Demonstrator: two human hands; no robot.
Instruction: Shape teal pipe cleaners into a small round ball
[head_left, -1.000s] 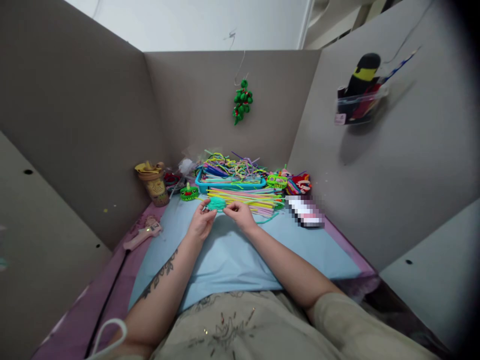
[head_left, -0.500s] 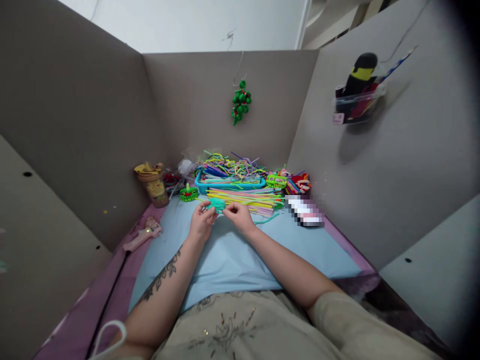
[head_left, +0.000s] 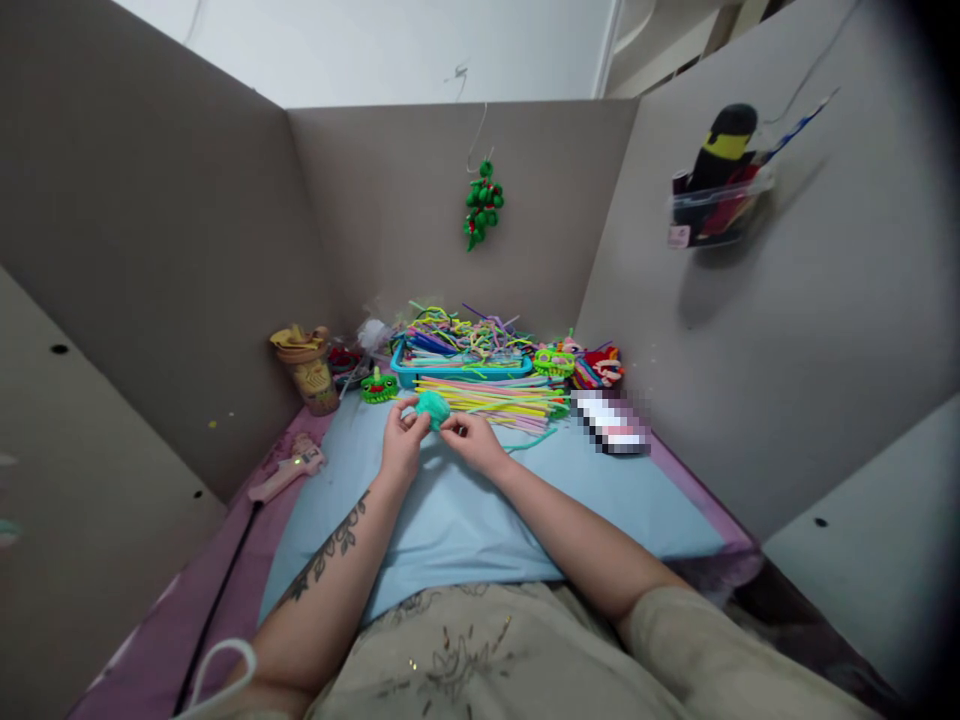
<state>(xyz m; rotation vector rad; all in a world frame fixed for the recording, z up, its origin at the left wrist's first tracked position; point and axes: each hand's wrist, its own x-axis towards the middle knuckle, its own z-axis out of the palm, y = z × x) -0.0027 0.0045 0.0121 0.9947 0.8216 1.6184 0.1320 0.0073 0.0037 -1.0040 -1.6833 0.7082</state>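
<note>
Between my hands, above the blue cloth (head_left: 480,530), is a rounded turquoise pipe-cleaner piece (head_left: 433,409). My left hand (head_left: 405,432) grips its left side with fingers and thumb. At its lower right edge, the fingers of my right hand (head_left: 472,438) are pinched together on it. A turquoise pipe cleaner (head_left: 536,440) lies on the cloth just right of my right hand. Behind the hands, a bundle of pastel pipe cleaners (head_left: 502,400) is spread out sideways. A green pipe-cleaner figure (head_left: 378,386) sits left of the bundle.
A blue tray (head_left: 461,375) heaped with pipe cleaners stands at the back. Left are a cup (head_left: 311,372) and a pink glue gun (head_left: 287,474) with a black cord. A phone (head_left: 609,422) lies right. Grey partitions enclose the table; a clear holder (head_left: 716,210) hangs on the right one.
The turquoise piece has turned in my fingers and now shows a rounder, smoother side. My right hand has shifted slightly left and down along its edge.
</note>
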